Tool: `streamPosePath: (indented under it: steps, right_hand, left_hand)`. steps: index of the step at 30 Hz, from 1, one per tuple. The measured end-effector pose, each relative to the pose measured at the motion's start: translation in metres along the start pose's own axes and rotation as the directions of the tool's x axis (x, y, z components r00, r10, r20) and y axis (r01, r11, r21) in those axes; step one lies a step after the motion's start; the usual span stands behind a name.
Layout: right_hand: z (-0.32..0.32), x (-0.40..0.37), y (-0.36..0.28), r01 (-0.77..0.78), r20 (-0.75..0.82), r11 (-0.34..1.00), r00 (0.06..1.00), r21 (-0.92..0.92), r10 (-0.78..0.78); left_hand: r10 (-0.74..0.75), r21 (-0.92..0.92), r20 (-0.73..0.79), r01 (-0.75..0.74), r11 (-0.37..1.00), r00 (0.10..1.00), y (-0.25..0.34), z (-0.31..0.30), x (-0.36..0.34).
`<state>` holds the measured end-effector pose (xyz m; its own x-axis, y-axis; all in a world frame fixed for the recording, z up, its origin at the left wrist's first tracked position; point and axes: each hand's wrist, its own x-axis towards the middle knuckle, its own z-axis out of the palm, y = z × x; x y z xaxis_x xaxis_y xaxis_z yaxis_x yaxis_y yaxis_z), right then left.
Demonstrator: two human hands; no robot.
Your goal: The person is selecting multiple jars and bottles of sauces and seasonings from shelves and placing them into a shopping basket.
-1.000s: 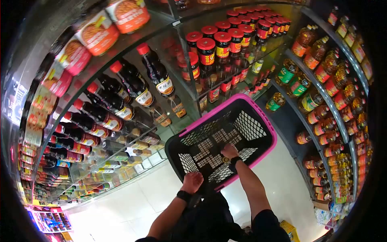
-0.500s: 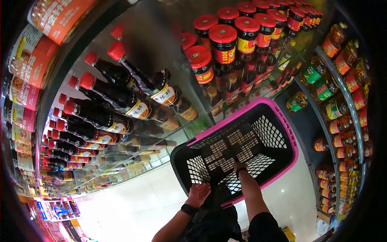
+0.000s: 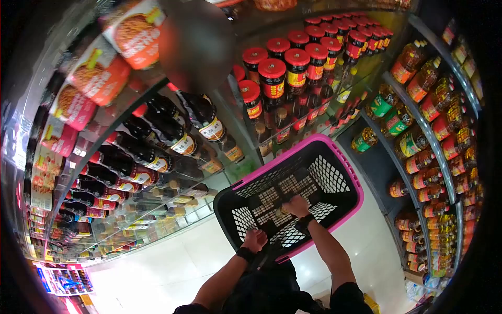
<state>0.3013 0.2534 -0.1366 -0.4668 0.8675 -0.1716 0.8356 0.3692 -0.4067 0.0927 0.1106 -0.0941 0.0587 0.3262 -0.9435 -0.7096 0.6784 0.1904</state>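
Because its near edge is right up by my body, the pink-rimmed basket (image 3: 356, 201) seems placed so that both my hands can reach it, in the aisle between the glass shelves (image 3: 260, 156) on the left and the dark rack (image 3: 414, 119) on the right. My right hand (image 3: 297, 206) reaches inside over the near rim, fingers curled low; something small and pale may be at the fingertips, but I cannot tell whether I grasp it. My left hand (image 3: 254, 240) is curled at the near left corner, perhaps to steady the basket, though I cannot tell if it grips or merely rests. Whatever bears the basket's weight is hidden beneath it. A dark blur (image 3: 196, 47) covers part of the upper shelf and the tops of some sauce bottles (image 3: 212, 129); the food tubs (image 3: 99, 70) at far left are smeared, and the nearest yellow thing (image 3: 372, 303) is cut off.
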Motion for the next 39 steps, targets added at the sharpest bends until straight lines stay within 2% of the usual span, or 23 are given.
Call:
streamPosePath:
  steps: [1,3,5,7,8,10,15,16,17,18,19,20,21,23,24,25,26,29,34,36,37,38,39]
  right_hand:
    - [-0.026,-0.004,-0.008,0.002,-0.009,1.000,1.000,-0.012,-0.003]
    - [-0.120,-0.022,-0.043,0.054,-0.141,0.855,0.990,0.516,0.022]
    - [-0.165,-0.035,-0.053,0.151,-0.239,0.750,0.971,0.644,0.010]
    - [-0.202,-0.045,-0.054,-0.154,0.159,0.374,0.987,0.915,0.017]
    - [-0.210,-0.049,-0.060,-0.145,0.153,0.383,0.988,0.912,0.010]
    - [-0.222,-0.055,-0.071,-0.443,0.418,0.059,0.877,0.895,0.238]
    - [-0.195,-0.063,-0.069,-0.550,0.541,0.006,0.823,0.835,0.174]
    - [-0.185,-0.064,-0.071,-0.502,0.500,-0.032,0.849,0.864,0.169]
    - [-0.177,-0.067,-0.073,-0.455,0.460,-0.070,0.873,0.888,0.162]
    - [-0.171,-0.069,-0.078,-0.415,0.432,-0.128,0.886,0.901,0.170]
    - [-0.168,-0.071,-0.083,-0.420,0.436,-0.120,0.885,0.899,0.162]
    - [-0.165,-0.074,-0.089,-0.375,0.417,-0.218,0.888,0.901,0.195]
    - [-0.161,-0.077,-0.092,-0.324,0.402,-0.312,0.886,0.893,0.230]
    - [-0.145,-0.082,-0.098,-0.299,0.390,-0.357,0.895,0.885,0.216]
    - [-0.135,-0.083,-0.105,-0.208,0.342,-0.397,0.890,0.894,0.303]
    - [-0.124,-0.084,-0.108,-0.113,0.295,-0.428,0.872,0.897,0.389]
    - [-0.100,-0.084,-0.104,-0.038,0.252,-0.478,0.885,0.878,0.392]
    - [-0.116,-0.096,-0.145,0.039,0.247,-0.700,0.921,0.713,0.302]
    - [-0.089,-0.091,-0.147,0.139,0.225,-0.752,0.905,0.644,0.361]
    - [-0.089,-0.095,-0.150,0.128,0.403,-0.731,0.764,0.671,0.504]
    - [-0.083,-0.098,-0.148,0.130,0.399,-0.729,0.765,0.672,0.505]
    - [-0.071,-0.101,-0.144,0.164,0.405,-0.716,0.730,0.679,0.551]
    - [-0.071,-0.103,-0.146,0.196,0.404,-0.698,0.695,0.689,0.594]
  left_hand:
    - [0.006,-0.002,0.014,-0.006,1.000,1.000,-0.002,-0.007,0.019]
    - [-0.006,0.063,-0.041,0.008,0.998,0.999,-0.010,-0.013,0.042]
    - [-0.065,-0.013,-0.167,0.064,0.998,0.984,0.009,0.032,-0.014]
    - [-0.137,-0.098,-0.284,0.114,0.989,0.949,0.018,0.055,-0.048]
    - [-0.109,-0.120,-0.153,0.091,0.989,0.982,0.019,0.057,-0.056]
    - [-0.065,-0.154,0.174,0.093,0.984,0.982,0.020,0.056,-0.063]
    - [0.047,-0.272,0.360,0.056,0.961,0.932,0.016,0.030,-0.068]
    - [0.299,0.438,0.455,-0.503,0.745,0.839,0.021,0.026,-0.094]
    - [0.340,0.730,0.667,-0.673,-0.119,0.663,0.020,0.023,-0.108]
    - [0.350,0.732,0.662,-0.672,-0.112,0.663,0.014,0.017,-0.094]
    - [0.267,0.447,0.448,-0.472,0.760,0.853,0.008,0.011,-0.066]
    - [-0.015,-0.249,0.390,0.121,0.961,0.921,0.003,0.004,-0.052]
    - [-0.010,-0.257,0.385,0.118,0.959,0.923,0.002,0.001,-0.059]
    - [0.250,0.077,0.432,-0.312,0.947,0.866,0.004,0.005,-0.097]
    - [0.253,0.070,0.426,-0.310,0.948,0.869,0.003,0.006,-0.120]
    - [0.472,0.415,0.448,-0.644,0.643,0.760,0.003,0.008,-0.146]
    - [0.598,0.651,0.549,-0.747,0.134,0.585,0.002,0.007,-0.160]
    - [0.470,0.826,0.426,-0.544,0.147,0.773,-0.004,-0.003,-0.163]
    - [0.458,0.569,0.567,-0.727,0.383,0.685,-0.024,-0.059,-0.060]
    - [0.455,0.506,0.587,-0.742,0.440,0.670,-0.027,-0.073,-0.039]
    - [0.341,0.228,0.479,-0.489,0.842,0.809,-0.019,-0.056,-0.080]
    - [0.150,-0.134,0.434,-0.101,0.986,0.888,-0.015,-0.047,-0.105]
    - [0.156,-0.137,0.441,-0.106,0.985,0.884,-0.018,-0.049,-0.104]
